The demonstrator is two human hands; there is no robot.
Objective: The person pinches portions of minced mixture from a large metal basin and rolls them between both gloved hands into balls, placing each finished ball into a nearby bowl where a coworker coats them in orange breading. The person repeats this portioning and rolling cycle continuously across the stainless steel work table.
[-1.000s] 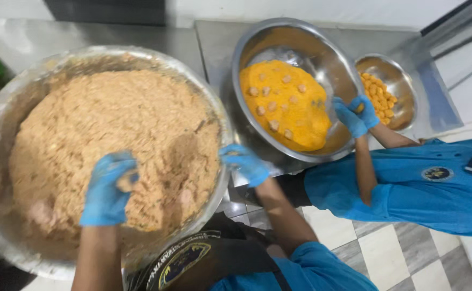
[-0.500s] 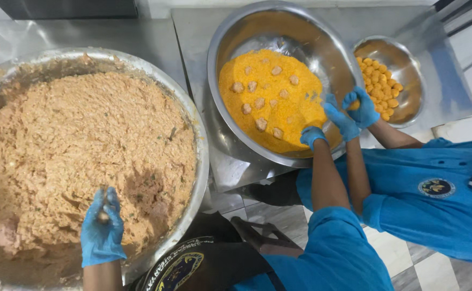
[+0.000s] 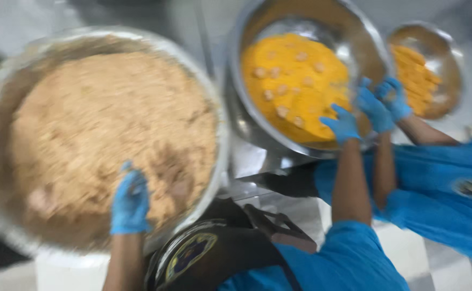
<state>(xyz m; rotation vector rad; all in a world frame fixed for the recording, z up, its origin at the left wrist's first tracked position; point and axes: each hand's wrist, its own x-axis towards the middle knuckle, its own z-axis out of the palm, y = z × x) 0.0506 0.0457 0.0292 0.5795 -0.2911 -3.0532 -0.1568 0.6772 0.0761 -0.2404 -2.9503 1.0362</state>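
left hand (image 3: 130, 202) pinching beige mix (image 3: 112, 140) in big steel bowl (image 3: 217, 108); right hand (image 3: 343, 123) resting over yellow crumb bowl (image 3: 246, 48), grip state unclear from blur.

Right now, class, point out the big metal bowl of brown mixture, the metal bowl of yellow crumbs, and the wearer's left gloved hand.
Big metal bowl of brown mixture (image 3: 221, 129): head view, right rim.
Metal bowl of yellow crumbs (image 3: 236, 86): head view, left rim.
Left gloved hand (image 3: 130, 202): head view, back of hand.
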